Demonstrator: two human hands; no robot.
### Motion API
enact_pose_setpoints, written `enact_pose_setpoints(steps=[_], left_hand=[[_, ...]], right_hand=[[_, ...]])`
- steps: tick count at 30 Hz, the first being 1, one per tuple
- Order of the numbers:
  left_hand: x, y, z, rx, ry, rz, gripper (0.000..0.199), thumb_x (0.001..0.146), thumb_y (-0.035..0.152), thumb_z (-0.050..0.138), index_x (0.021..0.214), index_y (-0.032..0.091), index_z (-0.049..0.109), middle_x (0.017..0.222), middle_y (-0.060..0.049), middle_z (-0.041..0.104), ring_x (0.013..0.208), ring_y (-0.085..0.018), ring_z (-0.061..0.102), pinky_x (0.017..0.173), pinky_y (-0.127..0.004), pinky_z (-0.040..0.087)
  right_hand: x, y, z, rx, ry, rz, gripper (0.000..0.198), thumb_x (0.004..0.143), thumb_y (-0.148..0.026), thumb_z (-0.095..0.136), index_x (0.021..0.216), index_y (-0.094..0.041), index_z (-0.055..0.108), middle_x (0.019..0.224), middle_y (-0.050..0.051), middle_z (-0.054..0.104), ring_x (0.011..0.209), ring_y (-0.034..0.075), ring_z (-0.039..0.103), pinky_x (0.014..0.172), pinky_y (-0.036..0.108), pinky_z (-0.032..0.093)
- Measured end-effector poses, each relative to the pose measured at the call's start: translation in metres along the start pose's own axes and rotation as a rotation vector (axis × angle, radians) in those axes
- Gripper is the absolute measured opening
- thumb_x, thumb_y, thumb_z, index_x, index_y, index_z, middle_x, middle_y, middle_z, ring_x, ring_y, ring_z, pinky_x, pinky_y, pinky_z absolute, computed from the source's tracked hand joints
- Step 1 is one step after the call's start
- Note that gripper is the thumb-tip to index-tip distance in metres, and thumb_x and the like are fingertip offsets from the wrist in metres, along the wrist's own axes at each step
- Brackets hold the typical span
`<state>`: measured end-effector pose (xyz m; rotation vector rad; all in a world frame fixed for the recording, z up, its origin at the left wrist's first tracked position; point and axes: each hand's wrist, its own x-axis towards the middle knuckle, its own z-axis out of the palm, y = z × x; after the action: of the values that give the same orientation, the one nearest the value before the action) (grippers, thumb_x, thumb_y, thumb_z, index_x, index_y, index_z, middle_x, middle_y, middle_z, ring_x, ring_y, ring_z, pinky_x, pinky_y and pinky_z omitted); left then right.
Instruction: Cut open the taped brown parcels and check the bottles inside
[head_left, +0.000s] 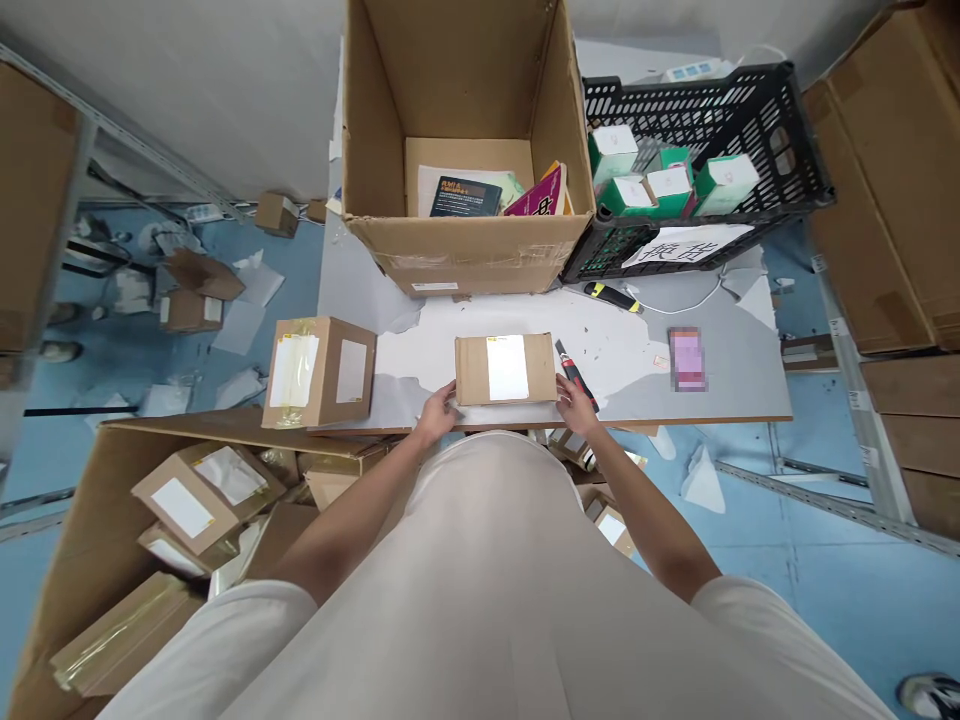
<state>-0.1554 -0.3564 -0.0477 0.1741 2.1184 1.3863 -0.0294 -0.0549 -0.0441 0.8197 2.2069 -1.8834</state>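
A small cardboard box (472, 372) with a white label (508, 367) on top lies at the table's near edge, in front of my body. My left hand (438, 412) holds its left end near the front corner, fingers against the side. At the right end, my right hand (575, 404) grips the opposite corner. A red and black utility knife (576, 375) lies just beside my right hand. To the left, a taped cardboard box (322, 372) with white labels stands on the table corner.
Behind stands a large open carton (465, 245) containing books. Beside it is a black plastic crate (690, 235) with green-and-white boxes. A yellow and black cutter (613, 296) and a pink item (687, 358) lie on the table (739, 395). A big carton (90, 510) of parcels sits at lower left.
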Motion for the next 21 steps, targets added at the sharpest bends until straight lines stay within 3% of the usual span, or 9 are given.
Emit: enact_pose_setpoints(steps=[4, 10, 14, 17, 21], left_hand=[[-0.001, -0.003, 0.009, 0.018, -0.039, -0.009, 0.067, 0.063, 0.027, 0.066, 0.127, 0.015, 0.053, 0.121, -0.012, 0.063, 0.112, -0.028, 0.058, 0.100, -0.046, 0.043], [-0.009, 0.011, 0.008, -0.062, 0.015, -0.017, 0.055, 0.067, 0.043, 0.067, 0.114, 0.016, 0.060, 0.109, -0.010, 0.065, 0.103, -0.024, 0.060, 0.087, -0.038, 0.050], [-0.016, 0.037, -0.005, 0.116, 0.093, 0.074, 0.040, 0.077, 0.051, 0.058, 0.093, 0.016, 0.066, 0.089, -0.006, 0.063, 0.080, -0.018, 0.059, 0.077, -0.033, 0.049], [-0.013, 0.054, -0.007, 0.275, 0.167, 0.073, 0.043, 0.085, 0.054, 0.047, 0.080, 0.016, 0.067, 0.075, -0.005, 0.059, 0.071, -0.017, 0.055, 0.074, -0.033, 0.046], [-0.004, 0.063, -0.001, 0.327, 0.188, 0.050, 0.044, 0.077, 0.056, 0.058, 0.089, 0.014, 0.067, 0.081, -0.007, 0.060, 0.076, -0.020, 0.056, 0.075, -0.034, 0.046]], right_hand=[[-0.003, -0.005, 0.012, -0.038, -0.045, 0.016, 0.073, 0.064, -0.031, 0.069, 0.134, -0.025, 0.046, 0.130, 0.009, 0.056, 0.117, 0.024, 0.055, 0.099, 0.046, 0.044], [-0.008, -0.023, 0.013, -0.039, 0.002, -0.041, 0.051, 0.073, -0.040, 0.063, 0.120, -0.022, 0.056, 0.117, 0.008, 0.061, 0.102, 0.022, 0.059, 0.090, 0.042, 0.048], [-0.013, -0.042, 0.003, -0.171, 0.052, -0.088, 0.040, 0.082, -0.049, 0.052, 0.109, -0.021, 0.063, 0.102, 0.007, 0.061, 0.089, 0.020, 0.059, 0.085, 0.040, 0.049], [-0.012, -0.056, 0.001, -0.276, 0.090, -0.125, 0.044, 0.084, -0.052, 0.047, 0.110, -0.020, 0.064, 0.095, 0.007, 0.059, 0.086, 0.021, 0.057, 0.085, 0.039, 0.048], [-0.006, -0.065, 0.005, -0.345, 0.039, -0.117, 0.048, 0.079, -0.053, 0.055, 0.110, -0.018, 0.065, 0.091, 0.006, 0.055, 0.076, 0.019, 0.054, 0.080, 0.038, 0.048]])
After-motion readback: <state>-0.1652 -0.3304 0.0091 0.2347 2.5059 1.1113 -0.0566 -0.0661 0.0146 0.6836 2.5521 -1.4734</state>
